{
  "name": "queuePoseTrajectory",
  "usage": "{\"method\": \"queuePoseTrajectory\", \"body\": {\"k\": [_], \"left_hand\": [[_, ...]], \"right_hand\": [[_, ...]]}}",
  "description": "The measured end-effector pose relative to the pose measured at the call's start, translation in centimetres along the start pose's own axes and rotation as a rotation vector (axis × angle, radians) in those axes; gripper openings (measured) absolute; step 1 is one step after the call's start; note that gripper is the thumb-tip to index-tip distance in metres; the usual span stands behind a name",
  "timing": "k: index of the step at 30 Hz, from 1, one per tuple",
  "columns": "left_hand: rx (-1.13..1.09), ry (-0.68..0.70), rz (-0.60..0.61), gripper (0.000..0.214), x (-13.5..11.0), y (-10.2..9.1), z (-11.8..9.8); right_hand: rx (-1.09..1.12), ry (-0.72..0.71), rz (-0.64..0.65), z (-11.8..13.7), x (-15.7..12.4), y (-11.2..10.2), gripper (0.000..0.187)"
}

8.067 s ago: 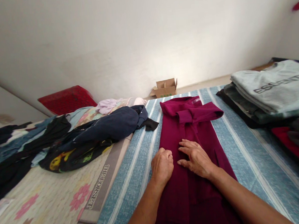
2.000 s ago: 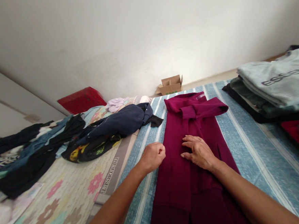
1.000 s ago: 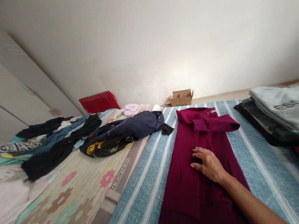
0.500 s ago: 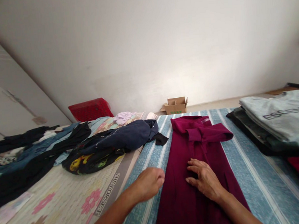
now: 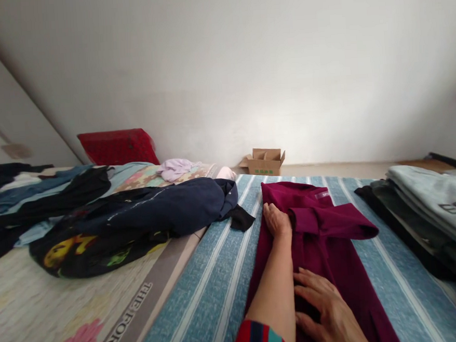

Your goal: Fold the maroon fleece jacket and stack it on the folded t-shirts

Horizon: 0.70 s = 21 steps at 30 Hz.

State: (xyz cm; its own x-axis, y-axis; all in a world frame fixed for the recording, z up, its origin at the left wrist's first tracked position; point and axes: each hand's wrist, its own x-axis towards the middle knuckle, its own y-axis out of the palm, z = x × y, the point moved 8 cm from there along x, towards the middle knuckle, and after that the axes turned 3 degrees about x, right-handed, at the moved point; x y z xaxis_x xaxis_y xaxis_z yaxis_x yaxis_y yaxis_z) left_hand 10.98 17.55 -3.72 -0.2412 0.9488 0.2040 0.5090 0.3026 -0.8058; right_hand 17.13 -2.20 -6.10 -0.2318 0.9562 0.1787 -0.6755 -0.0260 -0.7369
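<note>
The left hand (image 5: 277, 220), fingers together, lies flat on the far edge of the maroon shirt (image 5: 323, 253); the right hand (image 5: 325, 310), fingers spread, presses nearer, the shirt on a blue striped blanket (image 5: 205, 297) between a navy jacket (image 5: 168, 206) and folded clothes (image 5: 442, 213)

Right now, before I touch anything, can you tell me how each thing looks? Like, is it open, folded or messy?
left hand: open, lying on the shirt near the collar
right hand: open, flat on the shirt
maroon collared shirt: laid out flat, one sleeve folded over
cardboard box: open, flaps up
navy garment: bunched up
stack of clothes: folded, piled
</note>
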Motion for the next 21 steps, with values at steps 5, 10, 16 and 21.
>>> {"method": "queuePoseTrajectory", "body": {"k": [5,10,16,21], "left_hand": [[-0.164,0.015,-0.034,0.042,0.2,0.9,0.6],[-0.265,-0.008,-0.029,0.043,-0.4,0.6,0.3],[-0.334,-0.008,-0.008,0.037,-0.8,1.0,0.1],[-0.33,0.003,-0.016,0.039,-0.7,1.1,0.0]], "right_hand": [[-0.052,0.013,0.08,-0.7,-0.2,0.3,0.039],[0.066,0.03,-0.014,1.2,2.8,-4.5,0.025],[-0.322,0.033,-0.091,1.7,19.0,-8.9,0.023],[-0.289,0.224,-0.12,-3.6,29.1,-7.2,0.024]]}}
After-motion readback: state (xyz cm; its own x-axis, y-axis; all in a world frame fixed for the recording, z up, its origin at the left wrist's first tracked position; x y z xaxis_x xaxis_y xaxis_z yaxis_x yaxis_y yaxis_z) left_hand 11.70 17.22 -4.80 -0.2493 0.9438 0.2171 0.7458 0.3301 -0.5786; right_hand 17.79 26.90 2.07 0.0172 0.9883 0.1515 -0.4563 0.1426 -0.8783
